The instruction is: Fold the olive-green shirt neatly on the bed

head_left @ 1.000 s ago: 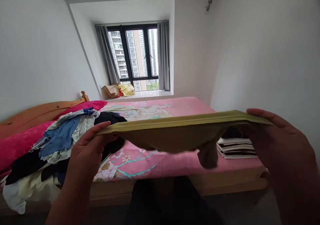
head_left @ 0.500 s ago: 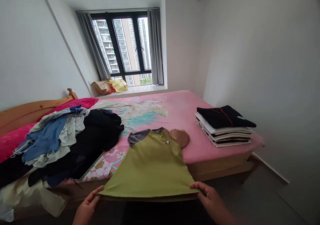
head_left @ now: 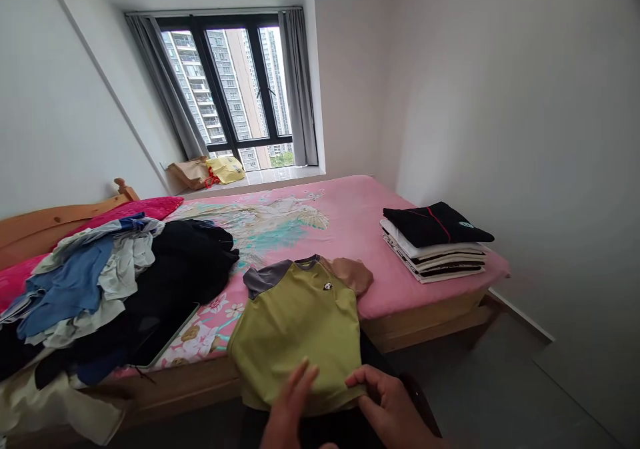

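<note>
Pinching the hem of one olive-green short-sleeved shirt, laid partly on the pink floral bed, in the right hand; holding the blurred left hand unclenched over the fabric. On the windowsill, one brown paper bag, one yellow bag, contents hidden.

Wearer's body, as seen from the head camera. The bare left hand, ungloved, is softened by motion blur, its fingers slender and tapering to rounded tips. The bare right hand, likewise ungloved, is sharper, with short nails and a smooth back that passes into shadow towards the wrist. The dark, near-black cloth garment covers the lap and legs; it appears plain, its seams and weave indistinct in the dim light.
</note>
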A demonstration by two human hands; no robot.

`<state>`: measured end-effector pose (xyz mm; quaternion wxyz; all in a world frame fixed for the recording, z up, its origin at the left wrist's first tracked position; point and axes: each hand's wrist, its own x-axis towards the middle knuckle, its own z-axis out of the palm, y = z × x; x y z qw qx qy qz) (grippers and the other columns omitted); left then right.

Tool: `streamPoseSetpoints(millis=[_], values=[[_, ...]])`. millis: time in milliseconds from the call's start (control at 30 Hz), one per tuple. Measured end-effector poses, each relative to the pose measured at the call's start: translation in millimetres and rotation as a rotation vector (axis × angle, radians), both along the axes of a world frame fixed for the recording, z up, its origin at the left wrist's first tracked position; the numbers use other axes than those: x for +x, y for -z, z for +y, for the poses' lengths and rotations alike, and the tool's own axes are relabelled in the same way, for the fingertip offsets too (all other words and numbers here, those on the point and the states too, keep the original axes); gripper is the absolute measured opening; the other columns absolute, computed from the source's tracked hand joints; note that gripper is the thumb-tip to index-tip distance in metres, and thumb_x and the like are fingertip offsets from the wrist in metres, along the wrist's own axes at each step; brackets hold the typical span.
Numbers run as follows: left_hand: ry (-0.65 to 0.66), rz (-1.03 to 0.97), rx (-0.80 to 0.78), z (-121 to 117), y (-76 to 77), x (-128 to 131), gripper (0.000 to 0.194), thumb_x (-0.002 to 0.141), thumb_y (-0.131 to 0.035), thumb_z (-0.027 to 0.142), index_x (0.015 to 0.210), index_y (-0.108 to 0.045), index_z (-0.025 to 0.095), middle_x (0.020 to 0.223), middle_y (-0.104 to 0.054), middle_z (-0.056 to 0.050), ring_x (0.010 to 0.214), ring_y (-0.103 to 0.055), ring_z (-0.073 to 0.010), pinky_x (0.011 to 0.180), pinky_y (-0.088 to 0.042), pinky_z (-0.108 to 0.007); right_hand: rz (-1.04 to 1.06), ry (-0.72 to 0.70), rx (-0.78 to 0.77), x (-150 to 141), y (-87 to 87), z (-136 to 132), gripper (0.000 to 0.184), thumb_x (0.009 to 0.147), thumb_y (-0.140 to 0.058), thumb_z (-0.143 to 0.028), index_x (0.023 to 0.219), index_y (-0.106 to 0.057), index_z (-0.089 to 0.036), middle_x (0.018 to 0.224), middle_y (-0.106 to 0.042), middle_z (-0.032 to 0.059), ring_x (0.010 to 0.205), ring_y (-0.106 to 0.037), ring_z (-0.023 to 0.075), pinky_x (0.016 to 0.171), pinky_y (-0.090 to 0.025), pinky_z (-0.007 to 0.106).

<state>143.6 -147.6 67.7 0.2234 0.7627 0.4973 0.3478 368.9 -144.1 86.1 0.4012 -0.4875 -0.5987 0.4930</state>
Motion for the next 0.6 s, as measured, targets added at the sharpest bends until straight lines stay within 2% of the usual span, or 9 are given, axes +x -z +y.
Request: streamPoseSetpoints(millis=[67, 133, 233, 300, 367, 433, 533, 600], values=[[0.077, 0.105, 0.06, 6, 0.4, 38, 0.068, 0.059, -0.073, 0.029, 0.124, -0.055, 0.024, 0.129, -0.055, -0.013, 0.116, -0.053, -0.0305, 0.094, -0.047, -0.042, 0.013, -0.046, 0.051, -5, -8.9, 1, 0.027, 0.07, -0.045, -0.01, 0.086, -0.064, -0.02, 0.078, -0.063, -0.0014, 0.072, -0.054, 0.0137, 0.067, -0.04, 0.021], [0.054, 0.135, 0.082, 13, -0.8, 62, 0.053, 0.067, -0.063, 0.02, 0.119, -0.059, 0.02, 0.118, -0.062, -0.013, 0.106, -0.06, -0.027, 0.089, -0.05, -0.04, 0.013, -0.045, 0.1, -6, -14.2, 1, 0.027, 0.069, -0.046, -0.009, 0.086, -0.064, -0.02, 0.083, -0.064, -0.0005, 0.078, -0.056, 0.0145, 0.072, -0.041, 0.022], [0.037, 0.106, 0.084, 19, -7.7, 71, 0.026, 0.078, -0.051, 0.016, 0.099, -0.066, 0.02, 0.093, -0.07, -0.01, 0.085, -0.065, -0.0208, 0.075, -0.054, -0.032, 0.067, 0.039, 0.116, -2, -13.4, 1, 0.017, 0.074, -0.055, -0.02, 0.09, -0.063, -0.02, 0.085, -0.062, 0.0007, 0.08, -0.055, 0.015, 0.074, -0.042, 0.024], [0.04, 0.08, 0.09, 19, -12.1, 66, 0.021, 0.083, -0.048, 0.02, 0.092, -0.067, 0.022, 0.084, -0.07, -0.007, 0.077, -0.065, -0.0182, 0.069, -0.053, -0.027, 0.192, 0.127, 0.06, 1, -5.5, 5, 0.019, 0.079, -0.057, -0.033, 0.093, -0.06, -0.02, 0.082, -0.06, 0.0006, 0.076, -0.053, 0.0142, 0.071, -0.043, 0.024], [0.031, 0.049, 0.092, 17, -12.7, 57, 0.022, 0.086, -0.047, 0.025, 0.094, -0.067, 0.023, 0.085, -0.071, -0.006, 0.077, -0.065, -0.017, 0.069, -0.052, -0.025, 0.354, 0.227, -0.068, 3, 8.2, 16, 0.026, 0.08, -0.057, -0.042, 0.092, -0.059, -0.02, 0.081, -0.058, 0.0005, 0.075, -0.053, 0.0141, 0.067, -0.044, 0.025], [0.009, 0.015, 0.087, 13, -9.0, 48, 0.023, 0.086, -0.048, 0.029, 0.097, -0.067, 0.022, 0.089, -0.071, -0.007, 0.08, -0.065, -0.017, 0.072, -0.052, -0.024, 0.527, 0.292, -0.259, 2, 25.5, 34, 0.032, 0.079, -0.056, -0.048, 0.095, -0.059, -0.02, 0.085, -0.059, 0.0017, 0.077, -0.054, 0.0149, 0.064, -0.045, 0.025], [-0.048, -0.036, 0.078, 7, 0.9, 40, 0.028, 0.087, -0.047, 0.036, 0.096, -0.069, 0.021, 0.09, -0.071, -0.008, 0.079, -0.065, -0.0175, 0.073, -0.051, -0.024, 0.795, 0.249, -0.563, -5, 47.7, 75, 0.038, 0.078, -0.054, -0.052, 0.098, -0.06, -0.02, 0.092, -0.063, 0.0042, 0.081, -0.058, 0.0167, 0.065, -0.047, 0.028], [-0.089, -0.068, 0.085, 3, 6.5, 37, 0.03, 0.086, -0.048, 0.04, 0.093, -0.07, 0.022, 0.087, -0.072, -0.007, 0.076, -0.065, -0.0174, 0.072, -0.052, -0.023, 0.975, 0.203, -0.697, -12, 56.0, 106, 0.035, 0.079, -0.053, -0.05, 0.093, -0.061, -0.019, 0.088, -0.066, 0.0051, 0.082, -0.061, 0.0179, 0.069, -0.048, 0.031]])
